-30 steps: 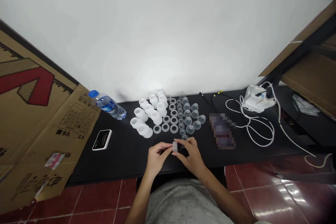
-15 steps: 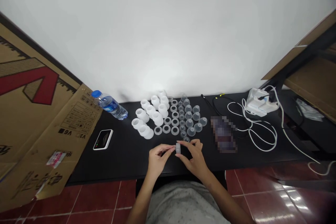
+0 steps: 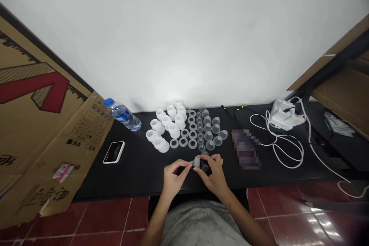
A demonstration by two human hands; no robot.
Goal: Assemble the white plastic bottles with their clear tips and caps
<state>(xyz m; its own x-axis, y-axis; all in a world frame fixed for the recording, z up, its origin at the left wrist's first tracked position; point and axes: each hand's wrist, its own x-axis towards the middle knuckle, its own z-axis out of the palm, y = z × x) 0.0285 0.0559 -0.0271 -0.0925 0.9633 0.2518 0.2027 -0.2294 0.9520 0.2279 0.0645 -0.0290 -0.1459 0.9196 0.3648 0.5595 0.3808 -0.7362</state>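
Observation:
Between both hands, just above the front of the black table, is a translucent screw ring [image 3: 197, 162] with a clear silicone nipple [image 3: 193, 163] poking out of its left side. My left hand [image 3: 174, 177] pinches the nipple's tip between thumb and fingertips. Thumb and fingers of my right hand [image 3: 213, 171] grip the ring's edge from the right. Another clear part [image 3: 205, 166] shows beneath the right fingers, partly hidden. Beyond the hands lie rows of rings [image 3: 192, 144], small clear discs [image 3: 201, 141] and domed nipples [image 3: 210, 145]. White bottle bodies [image 3: 174, 130] stand to their left.
A water bottle [image 3: 123, 116] lies slanted at the left, behind a white-framed device [image 3: 114, 152]. Cardboard [image 3: 43, 130] borders the left side. To the right are a pixelated flat object [image 3: 246, 150], white cables [image 3: 288, 164] and a power adapter [image 3: 284, 114]. A white wall [image 3: 184, 38] rises behind.
The nipple now sticks out further from the ring's left side, and the ring has tilted slightly. Both hands stay nearly in place. The view has shifted a little.

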